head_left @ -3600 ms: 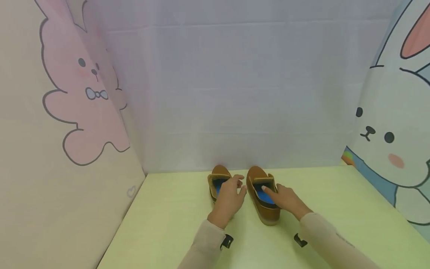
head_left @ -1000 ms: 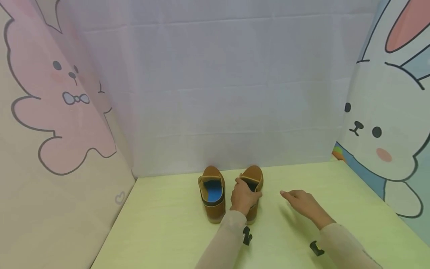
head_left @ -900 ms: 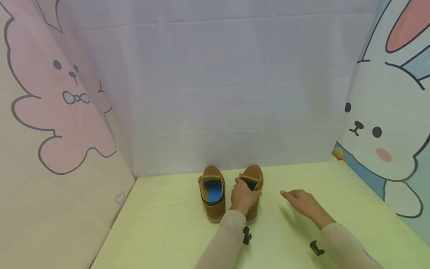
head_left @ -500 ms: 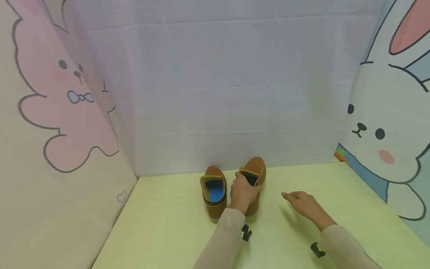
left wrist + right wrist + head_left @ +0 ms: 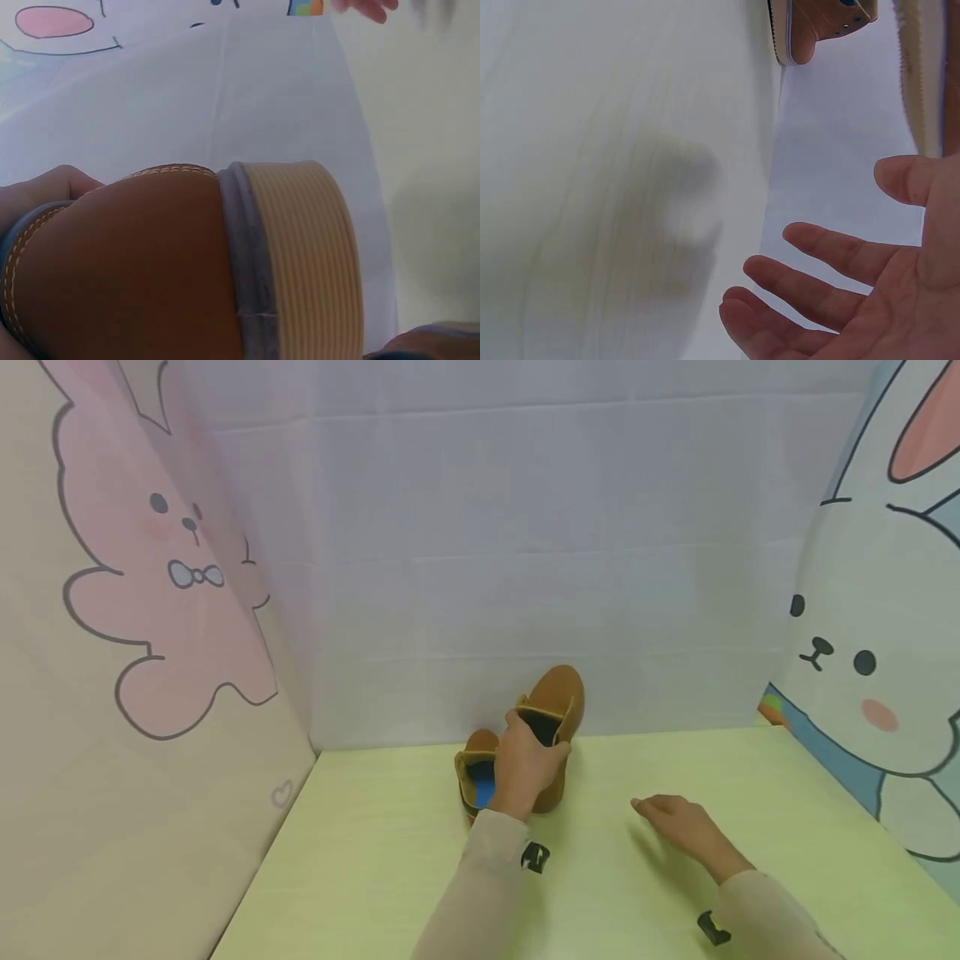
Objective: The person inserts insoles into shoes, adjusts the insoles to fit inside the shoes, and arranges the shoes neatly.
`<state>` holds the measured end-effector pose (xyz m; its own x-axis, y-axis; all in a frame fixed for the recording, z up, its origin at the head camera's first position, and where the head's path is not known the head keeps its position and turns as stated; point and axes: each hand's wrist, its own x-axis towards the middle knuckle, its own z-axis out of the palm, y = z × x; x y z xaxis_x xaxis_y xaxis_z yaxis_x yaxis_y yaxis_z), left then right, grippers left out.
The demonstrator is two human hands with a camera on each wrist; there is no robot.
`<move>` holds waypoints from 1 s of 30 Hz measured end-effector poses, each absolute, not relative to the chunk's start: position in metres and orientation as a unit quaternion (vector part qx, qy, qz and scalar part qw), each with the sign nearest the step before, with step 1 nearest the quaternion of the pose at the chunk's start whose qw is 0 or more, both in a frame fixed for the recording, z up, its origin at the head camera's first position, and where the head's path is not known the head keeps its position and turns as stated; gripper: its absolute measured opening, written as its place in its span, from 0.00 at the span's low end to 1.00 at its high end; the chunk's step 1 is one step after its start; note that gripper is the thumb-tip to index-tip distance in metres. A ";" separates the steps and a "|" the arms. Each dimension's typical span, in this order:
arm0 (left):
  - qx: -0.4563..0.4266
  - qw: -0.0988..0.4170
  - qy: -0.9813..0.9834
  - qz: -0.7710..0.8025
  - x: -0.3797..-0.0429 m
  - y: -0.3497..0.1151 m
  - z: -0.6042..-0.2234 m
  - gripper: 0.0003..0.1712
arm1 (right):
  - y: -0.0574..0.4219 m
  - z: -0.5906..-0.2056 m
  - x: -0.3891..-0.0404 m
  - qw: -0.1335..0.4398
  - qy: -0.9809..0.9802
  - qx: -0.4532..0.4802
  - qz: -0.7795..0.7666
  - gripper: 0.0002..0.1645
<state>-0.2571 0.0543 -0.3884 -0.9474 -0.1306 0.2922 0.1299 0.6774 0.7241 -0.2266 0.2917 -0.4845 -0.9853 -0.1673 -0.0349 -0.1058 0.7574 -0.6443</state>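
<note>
My left hand [image 5: 523, 768] grips a brown shoe [image 5: 558, 689] by its collar, fingers on the left side and thumb on the right. Its toe points up toward the back wall, and it hangs raised over the table. The left wrist view is mostly filled by its brown heel [image 5: 142, 262] and ribbed beige sole [image 5: 315, 262]. The matching shoe [image 5: 477, 770], with a blue insole, stands on the table just left, partly hidden by my left hand. My right hand [image 5: 684, 827] hovers over the table to the right, holding nothing, its fingers loosely bent in the right wrist view.
A pale yellow-green table [image 5: 360, 877] lies under both hands. A white cloth wall [image 5: 420, 568] rises along its back edge. Side walls carry a pink rabbit [image 5: 150, 602] on the left and a white rabbit [image 5: 892, 635] on the right.
Both hands were at the shoes earlier; the right hand then drew away to the right. The left hand, now gripping the right-hand shoe, has lifted it up and slightly left.
</note>
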 end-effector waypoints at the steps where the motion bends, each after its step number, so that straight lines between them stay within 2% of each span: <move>1: 0.002 0.168 -0.900 -0.402 -0.256 0.050 -0.384 0.53 | 0.291 -0.486 -0.227 0.044 0.937 -0.074 -0.339 0.45; 6: 0.010 0.203 -0.892 -0.404 -0.248 0.028 -0.363 0.51 | 0.287 -0.493 -0.228 0.021 0.945 -0.085 -0.316 0.46; 11: 0.009 0.235 -0.883 -0.406 -0.242 0.003 -0.347 0.50 | 0.282 -0.498 -0.227 -0.069 0.960 -0.107 -0.251 0.50; 17: 0.037 0.251 -0.878 -0.405 -0.232 -0.030 -0.341 0.46 | 0.285 -0.500 -0.224 -0.152 0.966 -0.133 -0.164 0.49; 24: 0.071 0.264 -0.882 -0.384 -0.222 -0.067 -0.342 0.48 | 0.292 -0.502 -0.217 -0.180 0.961 -0.159 -0.136 0.46; 30: 0.109 0.254 -0.886 -0.373 -0.223 -0.096 -0.354 0.49 | 0.292 -0.502 -0.217 -0.204 0.956 -0.169 -0.128 0.46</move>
<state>-0.2234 -0.0959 -0.3541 -0.8471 -0.3831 0.3684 -0.0038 0.6975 0.7166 -0.2172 0.2917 -0.5025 -0.8598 -0.2702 0.4332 -0.3747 0.9103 -0.1758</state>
